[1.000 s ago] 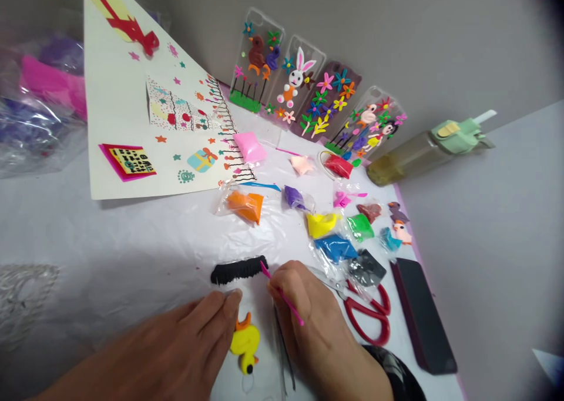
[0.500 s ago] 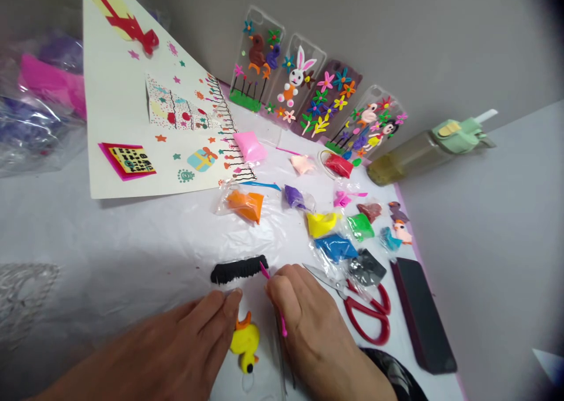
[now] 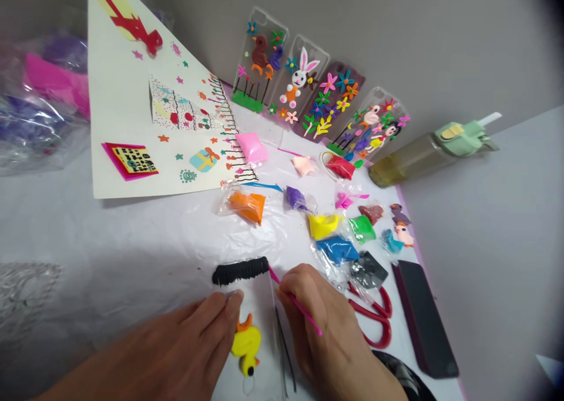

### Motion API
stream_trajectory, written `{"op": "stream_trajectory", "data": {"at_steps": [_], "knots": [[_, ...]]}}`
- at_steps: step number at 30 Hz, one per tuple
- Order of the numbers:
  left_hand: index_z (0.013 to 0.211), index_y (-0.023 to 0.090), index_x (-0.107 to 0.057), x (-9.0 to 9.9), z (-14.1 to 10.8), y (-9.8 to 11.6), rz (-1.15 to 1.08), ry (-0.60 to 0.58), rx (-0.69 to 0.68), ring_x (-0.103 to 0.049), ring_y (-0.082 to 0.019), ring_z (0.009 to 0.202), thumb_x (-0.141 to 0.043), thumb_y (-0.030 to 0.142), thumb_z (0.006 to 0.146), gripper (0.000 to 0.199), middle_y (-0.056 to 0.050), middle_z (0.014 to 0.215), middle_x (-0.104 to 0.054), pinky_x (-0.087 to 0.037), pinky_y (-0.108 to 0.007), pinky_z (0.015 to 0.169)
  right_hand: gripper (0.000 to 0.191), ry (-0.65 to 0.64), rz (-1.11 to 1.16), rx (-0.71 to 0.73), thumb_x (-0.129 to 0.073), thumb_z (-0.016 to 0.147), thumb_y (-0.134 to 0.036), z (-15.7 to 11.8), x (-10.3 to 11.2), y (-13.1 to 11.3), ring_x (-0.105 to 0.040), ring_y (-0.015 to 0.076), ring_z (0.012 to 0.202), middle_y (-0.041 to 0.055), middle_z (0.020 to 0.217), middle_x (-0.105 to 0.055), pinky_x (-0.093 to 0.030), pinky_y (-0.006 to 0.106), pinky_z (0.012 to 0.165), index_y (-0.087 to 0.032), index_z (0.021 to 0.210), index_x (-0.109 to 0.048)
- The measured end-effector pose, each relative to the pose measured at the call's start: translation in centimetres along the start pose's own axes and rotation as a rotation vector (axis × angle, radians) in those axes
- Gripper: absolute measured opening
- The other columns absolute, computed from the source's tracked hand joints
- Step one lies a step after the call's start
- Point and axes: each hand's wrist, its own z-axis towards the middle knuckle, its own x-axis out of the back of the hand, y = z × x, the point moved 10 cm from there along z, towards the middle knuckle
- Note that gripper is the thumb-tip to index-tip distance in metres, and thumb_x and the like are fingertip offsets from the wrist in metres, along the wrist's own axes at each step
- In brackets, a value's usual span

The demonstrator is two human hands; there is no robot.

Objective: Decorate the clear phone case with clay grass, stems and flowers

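Observation:
My right hand (image 3: 312,321) grips a thin pink modelling tool (image 3: 304,313), its tip by the right end of a ridged black clay strip (image 3: 240,270). That strip lies across the end of a clear phone case (image 3: 268,342) lying flat. On the case sits a yellow clay duck (image 3: 247,345) with orange feet, its head towards me. My left hand (image 3: 198,330) is closed at the case's left side, thumb and finger together just below the black strip; its grip underneath is hidden. Thin dark sticks (image 3: 286,354) lie beside the case, under my right hand.
Bagged clay, including orange (image 3: 247,206), blue (image 3: 338,249) and black (image 3: 369,270), lies beyond my hands. Red-handled scissors (image 3: 374,321) and a dark oblong box (image 3: 425,318) are at right. Decorated cases (image 3: 299,77) lean against the wall near a bottle (image 3: 423,154) and a card (image 3: 118,95).
The pink tool has moved from the strip's top right to its right end, and its handle has tilted over. My right hand has shifted slightly right; my left hand stays in place.

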Motion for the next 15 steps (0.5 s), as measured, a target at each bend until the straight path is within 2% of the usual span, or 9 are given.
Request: {"op": "stream_trajectory", "data": {"at_steps": [3, 7, 11, 15], "knots": [[0.148, 0.025, -0.079, -0.6, -0.4, 0.1, -0.014, -0.026, 0.013, -0.069, -0.025, 0.131, -0.059, 0.046, 0.118, 0.042, -0.006, 0.153, -0.078, -0.054, -0.032, 0.109, 0.036, 0.020, 0.023, 0.012, -0.042, 0.097, 0.008, 0.2, -0.3, 0.1, -0.064, 0.0153, 0.065, -0.0017, 0.084, -0.064, -0.052, 0.025, 0.058, -0.027, 0.105, -0.042], [0.167, 0.026, -0.062, -2.0, -1.4, 0.3, -0.022, -0.087, 0.027, -0.068, -0.026, 0.135, -0.066, 0.047, 0.114, 0.057, -0.007, 0.158, -0.075, -0.054, -0.033, 0.114, 0.034, 0.028, 0.026, 0.015, -0.042, 0.101, 0.007, 0.3, -0.6, 0.2, -0.064, 0.0157, 0.067, -0.0016, 0.084, -0.064, -0.053, 0.025, 0.060, -0.027, 0.104, -0.042], [0.163, 0.026, -0.067, -2.2, -2.2, 0.4, -0.028, -0.048, -0.003, -0.065, -0.027, 0.147, -0.073, 0.042, 0.111, 0.055, -0.007, 0.160, -0.074, -0.046, -0.032, 0.129, 0.033, 0.023, 0.008, 0.021, -0.041, 0.104, 0.006, 0.3, -0.8, 0.2, -0.065, 0.0173, 0.068, -0.0006, 0.084, -0.065, -0.055, 0.027, 0.061, -0.027, 0.103, -0.042], [0.165, 0.027, -0.065, -2.5, -2.7, 0.0, -0.109, -0.088, -0.017, -0.065, -0.026, 0.150, -0.069, 0.042, 0.114, 0.053, -0.007, 0.164, -0.071, -0.045, -0.032, 0.132, 0.032, 0.013, -0.008, 0.030, -0.042, 0.104, 0.005, 0.3, -0.9, 0.0, -0.065, 0.0182, 0.070, 0.0010, 0.084, -0.066, -0.055, 0.028, 0.061, -0.027, 0.103, -0.043]]}}
